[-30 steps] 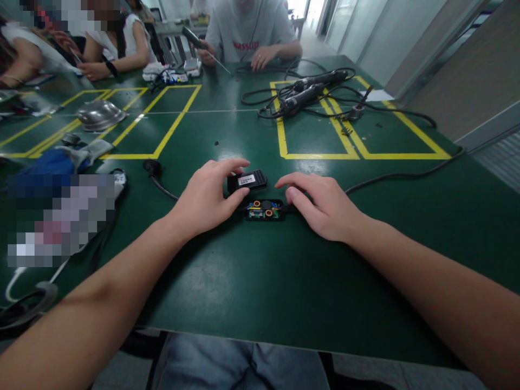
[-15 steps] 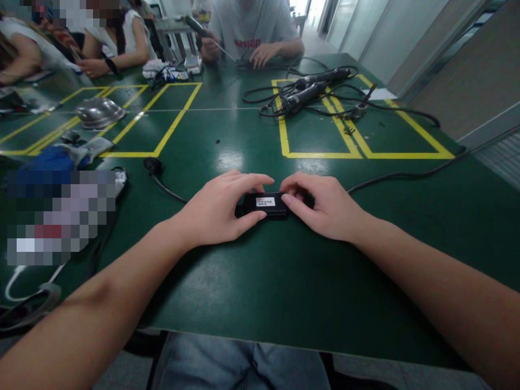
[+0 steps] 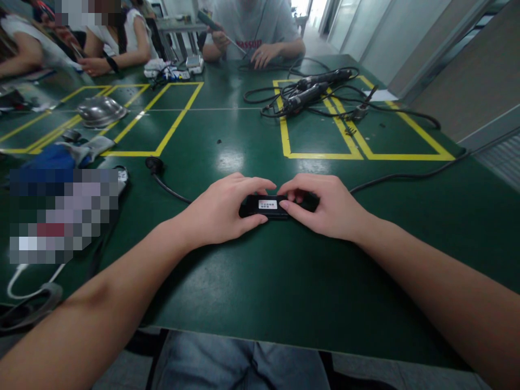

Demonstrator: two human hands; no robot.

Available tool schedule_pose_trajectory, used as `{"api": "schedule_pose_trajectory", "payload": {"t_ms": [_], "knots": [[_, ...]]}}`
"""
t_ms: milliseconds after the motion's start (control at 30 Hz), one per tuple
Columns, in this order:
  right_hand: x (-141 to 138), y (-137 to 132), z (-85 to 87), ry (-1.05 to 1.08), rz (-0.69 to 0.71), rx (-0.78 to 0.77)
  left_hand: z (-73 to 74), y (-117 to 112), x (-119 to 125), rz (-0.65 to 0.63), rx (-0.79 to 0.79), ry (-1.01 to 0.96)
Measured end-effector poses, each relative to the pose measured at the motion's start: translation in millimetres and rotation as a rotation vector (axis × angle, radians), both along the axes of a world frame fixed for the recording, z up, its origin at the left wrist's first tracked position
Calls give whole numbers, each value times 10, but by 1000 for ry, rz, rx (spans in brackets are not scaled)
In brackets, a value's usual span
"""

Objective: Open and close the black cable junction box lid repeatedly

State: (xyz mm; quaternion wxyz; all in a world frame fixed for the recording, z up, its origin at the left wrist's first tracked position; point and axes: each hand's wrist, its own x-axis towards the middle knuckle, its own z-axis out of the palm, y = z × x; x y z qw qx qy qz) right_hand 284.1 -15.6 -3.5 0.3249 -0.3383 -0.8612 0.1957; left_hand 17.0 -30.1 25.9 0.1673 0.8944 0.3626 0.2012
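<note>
A small black power adapter (image 3: pixel 254 210) with a white printed label lies on the green table in front of me. My left hand (image 3: pixel 221 211) is curved round its left part, the thumb along the near edge and the fingers at the far edge. At its right end my right hand (image 3: pixel 325 208) grips a corner between thumb and bent fingers; the other fingertips are partly hidden. A black cable with a plug (image 3: pixel 154 164) comes out from behind my left hand. Another black cable (image 3: pixel 390 177) runs from behind my right hand to the table's right edge.
Corded black tools (image 3: pixel 306 92) lie tangled at the far right among yellow tape lines. A metal bowl (image 3: pixel 101 111), a blue cloth item (image 3: pixel 49 161) and a blurred-out object (image 3: pixel 65 216) are at left. Across the table a person (image 3: pixel 254 32) holds a long green-handled tool.
Both hands stay at the adapter, with only slight finger shifts; the left fingertips have come nearer the right hand. The person opposite has moved the green-handled tool slightly. The view has shifted a little.
</note>
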Motion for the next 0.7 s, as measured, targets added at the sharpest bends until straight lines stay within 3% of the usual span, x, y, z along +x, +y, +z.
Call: {"api": "schedule_pose_trajectory", "payload": {"t_ms": [700], "knots": [[-14,-23,41,5,-19,-9,-11,27,-2,17,39,41]]}}
